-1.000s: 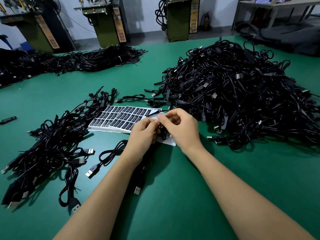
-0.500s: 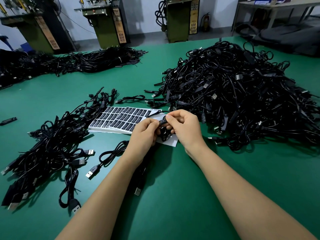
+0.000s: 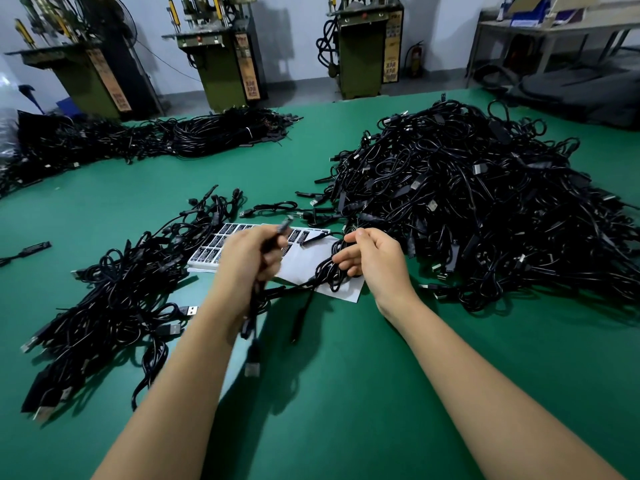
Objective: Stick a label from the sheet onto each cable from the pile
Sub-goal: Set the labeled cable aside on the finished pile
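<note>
A single head-worn wide-angle camera (no second view to overlap with) looks forward and down across the green-topped table point(image 3: 346, 393), close above both forearms, with olive-green floor-standing machines point(image 3: 221, 60) along the far wall.

1. The table top point(image 3: 346, 393) is a smooth, matt green mat.
2. The cables in the big pile point(image 3: 467, 202) have black plastic jackets with a slight sheen and silvery metal plugs.
3. The label sheet point(image 3: 322, 261) is white paper backing carrying glossy black labels.
4. The machines point(image 3: 221, 64) behind look like dull olive painted metal.
</note>
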Tool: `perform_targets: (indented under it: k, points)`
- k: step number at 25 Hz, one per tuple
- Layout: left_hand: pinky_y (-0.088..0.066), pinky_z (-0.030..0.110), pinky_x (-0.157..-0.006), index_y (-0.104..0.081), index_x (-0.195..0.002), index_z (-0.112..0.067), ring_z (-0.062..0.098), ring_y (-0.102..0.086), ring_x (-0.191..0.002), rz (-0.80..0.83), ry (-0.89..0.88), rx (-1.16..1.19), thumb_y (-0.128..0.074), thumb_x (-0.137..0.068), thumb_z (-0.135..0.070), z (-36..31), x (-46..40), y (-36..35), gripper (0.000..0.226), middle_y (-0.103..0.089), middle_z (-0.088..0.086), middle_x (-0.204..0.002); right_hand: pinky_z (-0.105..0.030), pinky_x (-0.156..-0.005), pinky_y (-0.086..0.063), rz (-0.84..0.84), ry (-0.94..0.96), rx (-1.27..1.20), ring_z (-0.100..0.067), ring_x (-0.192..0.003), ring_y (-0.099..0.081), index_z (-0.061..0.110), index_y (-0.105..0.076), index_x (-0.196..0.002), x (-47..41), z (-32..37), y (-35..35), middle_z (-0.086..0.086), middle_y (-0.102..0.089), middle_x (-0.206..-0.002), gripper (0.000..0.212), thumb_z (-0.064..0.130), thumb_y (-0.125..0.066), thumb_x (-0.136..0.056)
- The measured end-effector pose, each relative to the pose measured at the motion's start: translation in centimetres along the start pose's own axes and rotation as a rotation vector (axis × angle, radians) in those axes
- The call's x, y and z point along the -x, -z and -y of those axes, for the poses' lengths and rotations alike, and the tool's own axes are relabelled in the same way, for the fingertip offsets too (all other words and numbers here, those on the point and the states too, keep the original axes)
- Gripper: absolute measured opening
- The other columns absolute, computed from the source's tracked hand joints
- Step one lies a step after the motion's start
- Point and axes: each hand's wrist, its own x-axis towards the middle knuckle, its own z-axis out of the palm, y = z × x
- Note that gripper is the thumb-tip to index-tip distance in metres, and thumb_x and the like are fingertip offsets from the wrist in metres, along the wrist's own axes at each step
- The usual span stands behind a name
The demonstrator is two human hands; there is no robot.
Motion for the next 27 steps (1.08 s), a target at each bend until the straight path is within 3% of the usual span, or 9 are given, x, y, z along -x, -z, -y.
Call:
perform_targets:
  k: [2,5,7,9,13,16,19,24,27]
  points:
    - [-0.024,0.015,-0.027,-0.055,-0.084,0.0,0.003,-0.032,-0.036,-0.119,0.018,-0.04,-0.043,-0.095,-0.008,-2.3,-0.8,3.3,0.018,-0.054,-0.003,-0.056,-0.02,-0.052,-0.048,-0.005,-0.009,-0.005,-0.012,-0.057,-0.06,0.01,-0.059,-0.087,0.0,0.1,0.0,-0.007,-0.071,-0.067,0.028,0.019,-0.038,-0.103]
    - [-0.026,0.015,-0.028,-0.058,-0.088,-0.002,0.003,-0.036,-0.034,-0.466,-0.067,-0.228,-0.044,-0.092,-0.01,-5.0,-1.2,9.3,0.017,-0.055,-0.005,-0.053,-0.02,-0.052,-0.048,-0.003,-0.011,0.0,-0.012,-0.057,-0.06,0.01,-0.06,-0.087,0.2,0.2,0.0,-0.006,-0.071,-0.067,0.029,0.02,-0.039,-0.103]
    - [-0.044,0.019,-0.044,-0.06,-0.097,-0.001,0.014,-0.051,-0.049,-0.737,-0.145,-0.443,-0.043,-0.086,-0.014,-5.6,-1.0,13.0,0.025,-0.064,0.003,-0.07,-0.02,-0.051,-0.048,-0.004,-0.005,0.003,-0.011,-0.056,-0.059,0.01,-0.06,-0.086,0.2,0.2,-0.1,-0.005,-0.071,-0.066,0.029,0.02,-0.039,-0.103]
    - [-0.054,0.04,-0.072,-0.061,-0.101,-0.001,0.033,-0.062,-0.078,-0.925,-0.086,-0.74,-0.041,-0.079,-0.021,-5.4,-0.6,15.4,0.035,-0.068,0.015,-0.088,-0.019,-0.051,-0.047,-0.005,0.001,0.019,-0.009,-0.054,-0.059,0.01,-0.06,-0.087,0.3,0.3,-0.1,-0.005,-0.07,-0.066,0.028,0.019,-0.039,-0.103]
    - [-0.042,0.051,-0.092,-0.063,-0.104,-0.003,0.047,-0.05,-0.108,-1.013,0.036,-1.151,-0.048,-0.086,-0.018,-4.8,0.1,14.0,0.027,-0.057,0.029,-0.114,-0.018,-0.05,-0.047,0.0,0.0,0.022,-0.007,-0.053,-0.058,0.009,-0.06,-0.087,0.4,0.3,-0.1,-0.005,-0.07,-0.066,0.025,0.015,-0.041,-0.101]
    - [-0.03,0.054,-0.1,-0.059,-0.107,-0.001,0.048,-0.039,-0.117,-1.083,-0.079,-1.22,-0.051,-0.089,-0.021,-4.6,0.4,10.9,0.028,-0.045,0.027,-0.125,-0.018,-0.05,-0.047,-0.003,0.002,0.03,-0.007,-0.053,-0.058,0.01,-0.06,-0.087,0.4,0.3,-0.1,-0.005,-0.07,-0.067,0.024,0.014,-0.041,-0.1]
    - [-0.031,0.049,-0.096,-0.06,-0.11,-0.001,0.043,-0.041,-0.114,-0.959,-0.278,-1.271,-0.048,-0.093,-0.024,-3.4,0.5,6.1,0.031,-0.051,0.025,-0.12,-0.018,-0.05,-0.047,-0.005,0.003,0.036,-0.007,-0.054,-0.058,0.011,-0.06,-0.087,0.2,0.2,-0.1,-0.003,-0.07,-0.065,0.023,0.014,-0.042,-0.1]
    - [-0.038,0.039,-0.091,-0.068,-0.108,-0.011,0.029,-0.052,-0.108,-0.18,-0.56,-1.227,-0.056,-0.094,-0.023,3.5,1.8,-2.4,0.022,-0.065,0.005,-0.114,-0.017,-0.049,-0.046,0.002,-0.009,0.015,-0.007,-0.052,-0.058,0.01,-0.06,-0.086,0.2,0.0,-0.2,-0.002,-0.069,-0.061,0.02,0.013,-0.044,-0.099]
    - [-0.041,0.041,-0.093,-0.07,-0.109,-0.02,0.023,-0.054,-0.107,-0.016,-0.57,-1.295,-0.057,-0.094,-0.034,5.4,1.7,-2.5,0.025,-0.065,-0.005,-0.115,-0.017,-0.047,-0.044,-0.003,-0.013,-0.015,-0.009,-0.052,-0.058,0.01,-0.06,-0.086,0.2,0.1,-0.3,-0.003,-0.069,-0.06,0.017,0.011,-0.047,-0.097]
